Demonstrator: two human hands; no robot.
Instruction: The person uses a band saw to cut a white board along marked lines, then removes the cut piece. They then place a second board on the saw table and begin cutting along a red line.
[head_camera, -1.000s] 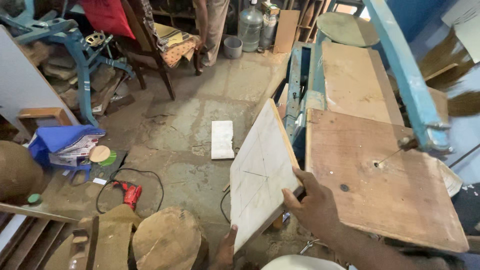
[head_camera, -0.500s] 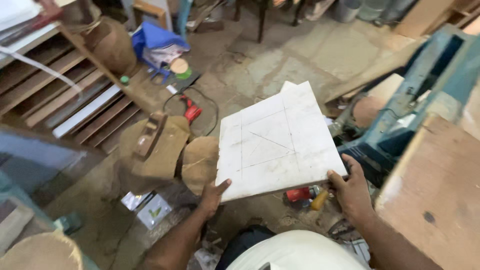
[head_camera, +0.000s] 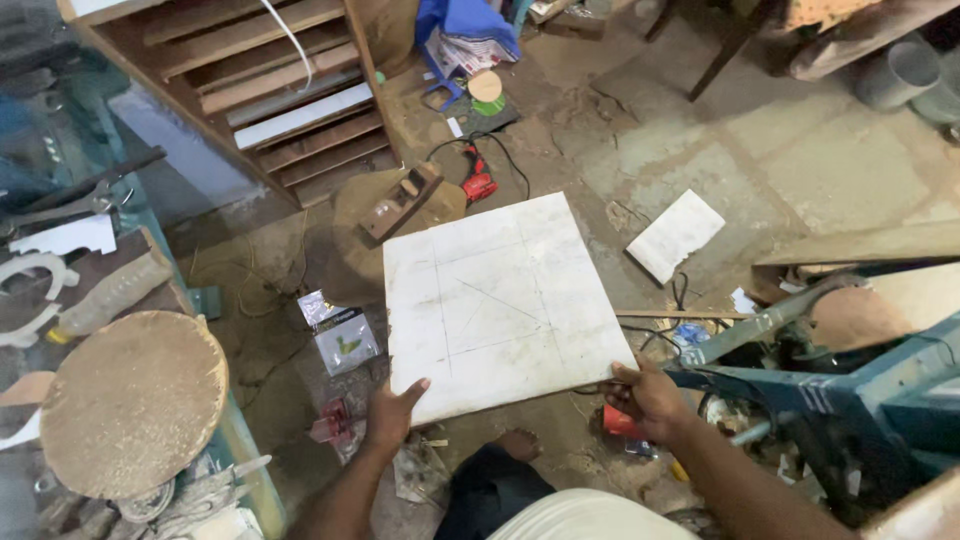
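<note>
A white square board with pencilled lines (head_camera: 497, 305) sits at the centre of the frame, held flat above the dusty concrete floor (head_camera: 800, 170). The left hand (head_camera: 392, 412), lower centre, grips its near left corner, thumb on top and fingers curled under. The right hand (head_camera: 648, 392), lower right of centre, clasps the near right corner the same way. Beyond the board lie a red power drill (head_camera: 478, 182) and a smaller white panel (head_camera: 675, 235); a round wooden disc (head_camera: 132, 400) fills the lower left, and blue metal machinery (head_camera: 840, 390) the lower right.
</note>
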